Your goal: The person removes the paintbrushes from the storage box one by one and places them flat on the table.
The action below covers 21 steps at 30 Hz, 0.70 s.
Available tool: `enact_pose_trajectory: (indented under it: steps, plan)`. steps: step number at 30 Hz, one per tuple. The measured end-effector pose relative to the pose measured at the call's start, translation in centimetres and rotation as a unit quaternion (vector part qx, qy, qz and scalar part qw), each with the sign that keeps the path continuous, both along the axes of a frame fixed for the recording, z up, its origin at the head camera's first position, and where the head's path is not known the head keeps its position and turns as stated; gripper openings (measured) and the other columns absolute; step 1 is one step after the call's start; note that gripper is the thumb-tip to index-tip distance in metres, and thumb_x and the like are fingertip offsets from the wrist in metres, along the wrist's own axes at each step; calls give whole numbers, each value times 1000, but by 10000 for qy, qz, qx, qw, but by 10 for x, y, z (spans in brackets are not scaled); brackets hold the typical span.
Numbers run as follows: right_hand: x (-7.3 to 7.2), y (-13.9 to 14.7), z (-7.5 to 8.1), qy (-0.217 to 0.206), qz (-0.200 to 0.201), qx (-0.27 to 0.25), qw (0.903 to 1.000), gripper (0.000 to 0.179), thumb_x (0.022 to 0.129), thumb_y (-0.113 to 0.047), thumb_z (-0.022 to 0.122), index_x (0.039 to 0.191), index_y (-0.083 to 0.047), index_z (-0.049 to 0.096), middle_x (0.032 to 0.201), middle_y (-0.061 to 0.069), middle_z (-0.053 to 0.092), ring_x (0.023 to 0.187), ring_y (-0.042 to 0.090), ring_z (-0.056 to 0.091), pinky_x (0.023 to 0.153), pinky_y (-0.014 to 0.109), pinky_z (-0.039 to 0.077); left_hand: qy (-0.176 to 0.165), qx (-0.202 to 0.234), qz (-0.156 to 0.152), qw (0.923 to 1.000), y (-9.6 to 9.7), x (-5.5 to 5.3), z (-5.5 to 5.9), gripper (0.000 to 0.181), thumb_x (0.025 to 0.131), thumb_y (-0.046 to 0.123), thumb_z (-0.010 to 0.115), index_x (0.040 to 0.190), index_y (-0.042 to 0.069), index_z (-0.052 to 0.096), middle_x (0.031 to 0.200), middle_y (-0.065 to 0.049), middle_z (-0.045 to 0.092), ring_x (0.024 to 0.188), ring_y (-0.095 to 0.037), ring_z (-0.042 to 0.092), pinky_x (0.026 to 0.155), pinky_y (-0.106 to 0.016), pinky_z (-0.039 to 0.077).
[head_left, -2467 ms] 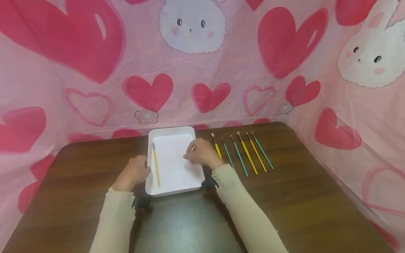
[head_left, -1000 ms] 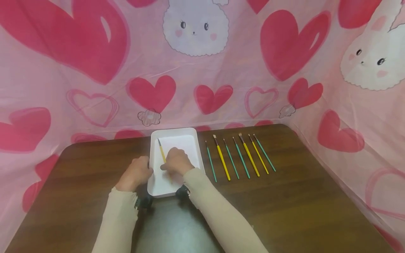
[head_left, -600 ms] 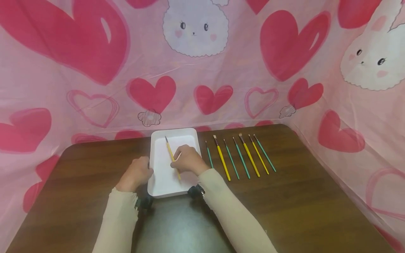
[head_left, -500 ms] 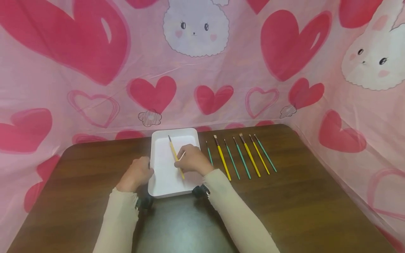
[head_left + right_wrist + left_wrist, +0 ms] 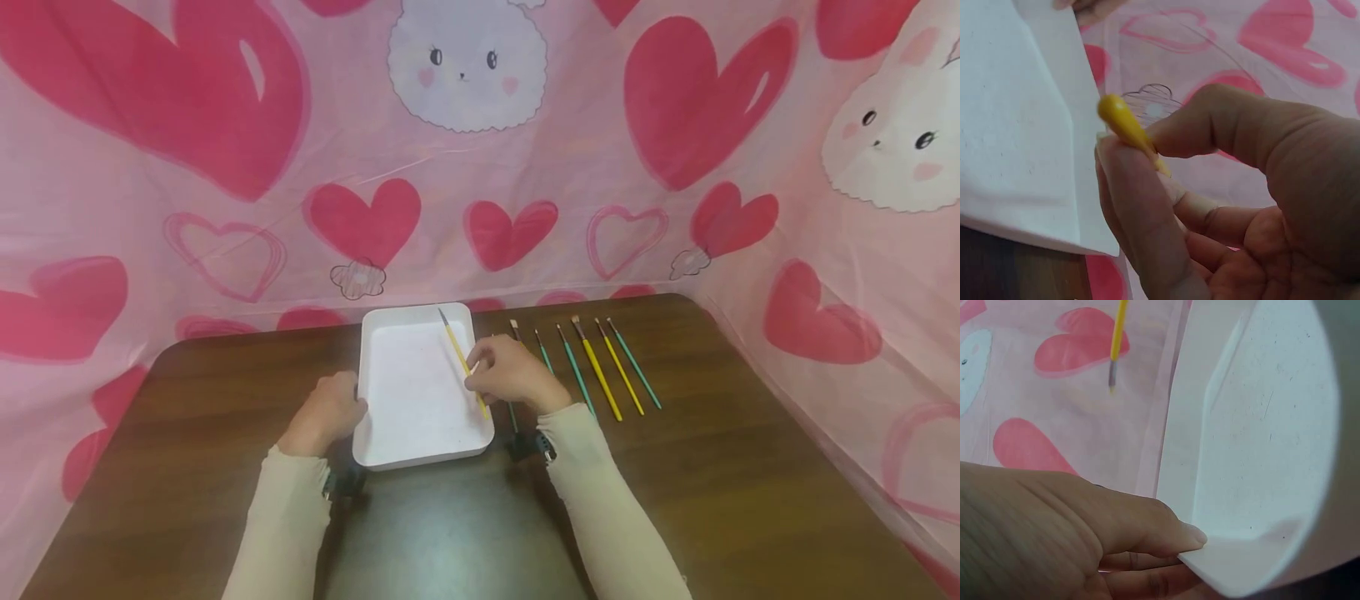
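Observation:
A white tray [image 5: 412,408] lies on the brown table, with no brush on its floor. My left hand [image 5: 321,412] grips its left rim, the thumb [image 5: 1179,536] over the edge and other fingers beneath. Between thumb and fingers, my right hand [image 5: 513,373] pinches a yellow paintbrush [image 5: 454,340]. The brush is above the tray's right side, bristles pointing away; its rounded handle end [image 5: 1124,120] faces the right wrist camera. Part of the handle is hidden by the fingers.
Right of the tray, yellow and teal paintbrushes lie in a row, among them a wide yellow one [image 5: 598,371] and a teal one [image 5: 636,365]. My right hand and sleeve cover some of them. A pink heart-print sheet [image 5: 517,150] hangs behind the table [image 5: 712,467].
My right hand took the yellow paintbrush from the tray's left side, lifted it and carried it rightward to the right rim. My left hand has stayed on the left rim.

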State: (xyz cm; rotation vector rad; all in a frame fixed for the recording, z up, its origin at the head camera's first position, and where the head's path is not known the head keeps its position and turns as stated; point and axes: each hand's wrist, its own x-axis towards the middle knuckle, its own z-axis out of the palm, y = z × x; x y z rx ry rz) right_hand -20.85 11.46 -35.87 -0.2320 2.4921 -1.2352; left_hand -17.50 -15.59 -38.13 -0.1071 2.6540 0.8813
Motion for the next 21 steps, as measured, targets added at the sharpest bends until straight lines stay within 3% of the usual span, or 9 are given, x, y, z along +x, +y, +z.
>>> enact_pose_trajectory:
  steps: [14, 21]
  plan:
    - [-4, 43, 16, -156, 525, -1, 9985, 21, 90, -8, 70, 108, -4, 60, 87, 12, 67, 72, 23, 72, 73, 37, 64, 33, -34, -74, 10000, -1, 0, 2, 49, 99, 13, 62, 140, -6, 45, 130, -29, 59, 112, -44, 62, 97, -65, 52]
    - [-8, 65, 16, -156, 407, 50, 9990, 25, 90, -11, 72, 110, -4, 58, 88, 13, 67, 73, 27, 72, 75, 38, 64, -15, -62, -76, 10000, 1, -1, 0, 48, 98, 12, 62, 139, -7, 46, 127, -29, 60, 109, -43, 63, 96, -64, 53]
